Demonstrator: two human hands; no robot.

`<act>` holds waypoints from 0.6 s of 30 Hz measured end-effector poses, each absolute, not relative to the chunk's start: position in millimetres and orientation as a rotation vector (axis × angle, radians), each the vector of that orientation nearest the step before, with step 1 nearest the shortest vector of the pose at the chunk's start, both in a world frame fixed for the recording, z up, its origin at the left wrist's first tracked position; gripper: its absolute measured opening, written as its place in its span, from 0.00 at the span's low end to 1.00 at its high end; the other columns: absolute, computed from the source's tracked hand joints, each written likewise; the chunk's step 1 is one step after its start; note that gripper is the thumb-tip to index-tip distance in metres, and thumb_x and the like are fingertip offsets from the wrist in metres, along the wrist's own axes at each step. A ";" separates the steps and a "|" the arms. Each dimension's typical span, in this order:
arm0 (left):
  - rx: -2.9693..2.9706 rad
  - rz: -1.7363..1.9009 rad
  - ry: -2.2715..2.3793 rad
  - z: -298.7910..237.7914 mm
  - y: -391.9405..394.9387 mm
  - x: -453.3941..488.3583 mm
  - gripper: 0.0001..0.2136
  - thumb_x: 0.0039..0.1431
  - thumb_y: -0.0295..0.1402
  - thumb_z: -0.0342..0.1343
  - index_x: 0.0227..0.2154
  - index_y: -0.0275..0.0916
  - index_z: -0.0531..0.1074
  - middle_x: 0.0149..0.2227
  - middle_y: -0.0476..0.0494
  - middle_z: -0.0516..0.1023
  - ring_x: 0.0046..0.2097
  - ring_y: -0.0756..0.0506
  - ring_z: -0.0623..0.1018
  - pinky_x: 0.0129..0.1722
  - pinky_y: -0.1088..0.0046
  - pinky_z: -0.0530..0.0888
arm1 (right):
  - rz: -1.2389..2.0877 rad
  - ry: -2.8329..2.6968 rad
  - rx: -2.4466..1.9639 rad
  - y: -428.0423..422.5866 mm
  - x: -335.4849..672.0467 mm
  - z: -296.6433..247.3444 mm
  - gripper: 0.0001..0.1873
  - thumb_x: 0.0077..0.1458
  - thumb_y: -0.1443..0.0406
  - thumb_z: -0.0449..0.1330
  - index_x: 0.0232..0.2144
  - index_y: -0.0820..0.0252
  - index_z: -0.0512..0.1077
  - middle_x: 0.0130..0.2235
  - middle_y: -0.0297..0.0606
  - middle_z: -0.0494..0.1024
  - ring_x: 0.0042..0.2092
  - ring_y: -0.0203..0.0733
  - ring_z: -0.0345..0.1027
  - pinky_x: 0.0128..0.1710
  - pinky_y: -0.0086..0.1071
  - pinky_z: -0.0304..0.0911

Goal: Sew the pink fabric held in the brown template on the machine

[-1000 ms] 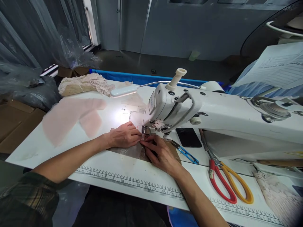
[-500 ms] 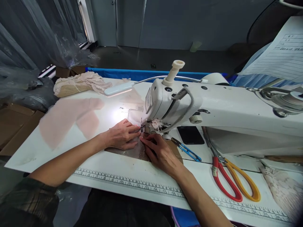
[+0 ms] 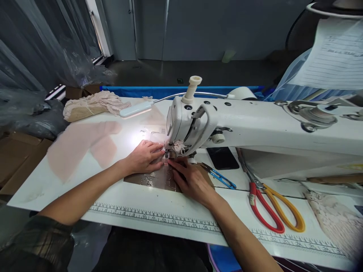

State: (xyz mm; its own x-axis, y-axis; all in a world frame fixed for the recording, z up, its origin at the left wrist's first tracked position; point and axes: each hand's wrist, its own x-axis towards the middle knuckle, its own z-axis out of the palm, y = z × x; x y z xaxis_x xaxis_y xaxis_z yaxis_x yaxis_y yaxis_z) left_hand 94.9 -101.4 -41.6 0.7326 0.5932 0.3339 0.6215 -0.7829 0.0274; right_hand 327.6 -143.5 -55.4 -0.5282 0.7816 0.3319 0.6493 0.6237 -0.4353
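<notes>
Pressing sheer fabric (image 3: 165, 173) — hands (image 3: 144, 158); cardboard box (image 3: 24, 156) left — contents hidden.

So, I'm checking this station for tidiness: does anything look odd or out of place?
A pale ruffled scrap clings to the sewing machine near the right hand; it resembles loose fabric, not a machine part, though perhaps deliberate.

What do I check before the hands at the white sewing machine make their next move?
1. Slim white lamp shining: ok.
2. Left hand palm-down: ok.
3. Right hand well clear of the small shiny metal presser foot: not ok, fingertips are close.
4. Presser foot pressed down on sheer pale fabric: cannot tell, too small.
5. Large metal scissors with red and yellow handles apart from both hands: ok.
</notes>
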 end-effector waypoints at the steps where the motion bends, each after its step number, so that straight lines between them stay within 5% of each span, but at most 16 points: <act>1: -2.845 -0.525 -1.009 -42.6 -100.2 93.9 0.17 0.66 0.43 0.48 0.46 0.37 0.73 0.42 0.37 0.75 0.45 0.40 0.73 0.46 0.59 0.69 | 0.368 -2.317 -1.174 -142.2 329.0 -53.3 0.18 0.63 0.64 0.51 0.52 0.55 0.73 0.46 0.46 0.72 0.38 0.43 0.72 0.39 0.38 0.72; 6: -2.835 -0.563 -1.044 -32.0 -91.3 80.3 0.20 0.64 0.46 0.53 0.51 0.38 0.69 0.54 0.33 0.70 0.53 0.37 0.72 0.49 0.57 0.71 | 0.510 -2.019 -1.228 -134.5 333.8 -45.1 0.12 0.60 0.64 0.52 0.33 0.59 0.75 0.41 0.43 0.73 0.36 0.41 0.71 0.36 0.34 0.70; 9: -2.777 -0.645 -1.061 -13.2 -91.5 71.8 0.20 0.65 0.46 0.51 0.53 0.38 0.67 0.57 0.33 0.69 0.55 0.37 0.72 0.50 0.57 0.73 | 0.568 -1.914 -1.259 -132.0 334.2 -43.9 0.11 0.59 0.64 0.52 0.30 0.59 0.74 0.37 0.41 0.73 0.32 0.40 0.68 0.32 0.33 0.67; 14: -2.955 -0.596 -0.862 2.1 -115.8 75.4 0.11 0.68 0.34 0.49 0.38 0.37 0.76 0.39 0.41 0.80 0.38 0.46 0.78 0.38 0.67 0.76 | 0.613 -1.878 -1.245 -132.9 331.4 -42.6 0.12 0.57 0.65 0.52 0.29 0.58 0.75 0.34 0.38 0.73 0.31 0.40 0.68 0.32 0.32 0.66; 18: -3.284 -0.616 -0.759 -14.3 -134.5 78.6 0.07 0.63 0.33 0.56 0.34 0.37 0.78 0.37 0.43 0.79 0.37 0.49 0.78 0.37 0.73 0.75 | 0.574 -1.886 -1.242 -133.4 328.7 -42.0 0.13 0.56 0.65 0.51 0.24 0.58 0.72 0.32 0.38 0.74 0.32 0.40 0.69 0.33 0.32 0.65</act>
